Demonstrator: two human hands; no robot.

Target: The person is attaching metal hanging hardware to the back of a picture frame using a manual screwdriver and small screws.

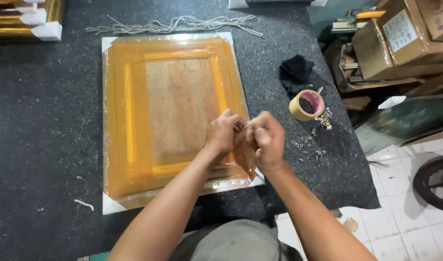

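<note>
Whatever the left hand (225, 131) and right hand (265, 137) pinch between them is too small and covered to tell. Their grip hides the wrapped frame (134, 121)'s right edge. The gold frames (18, 17) at far left and the dark wheel (436, 183) at right are cut off.

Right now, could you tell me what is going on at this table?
A person stands over a picture frame wrapped in clear plastic, lying back-up on a dark speckled table. The left hand and right hand meet above its right edge, pinching something too small to identify. A roll of masking tape, scattered small metal hangers, a black cloth and cords lie nearby.
</note>
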